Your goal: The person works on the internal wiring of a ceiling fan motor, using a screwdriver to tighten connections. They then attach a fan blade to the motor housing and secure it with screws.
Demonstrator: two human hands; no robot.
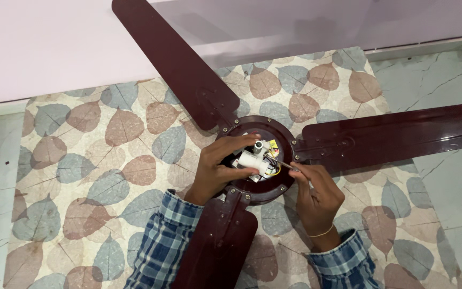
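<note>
A dark maroon ceiling fan lies on a leaf-patterned mat, its round motor hub (282,131) open at the top. Inside the hub sit a white cylindrical part (253,160), a metal shaft end (258,144) and some coloured wires. My left hand (217,168) rests on the hub's left side, with thumb and fingers closed around the white part. To the right of the hub, my right hand (316,195) pinches a thin screwdriver (286,165) whose tip points into the hub beside the white part. Both sleeves are blue plaid.
Three maroon blades spread from the hub: one toward the upper left (169,56), one to the right (402,134), one toward me (217,243). The leaf-patterned mat (97,160) lies on a marble floor (445,80). A pale wall (44,43) runs along the back.
</note>
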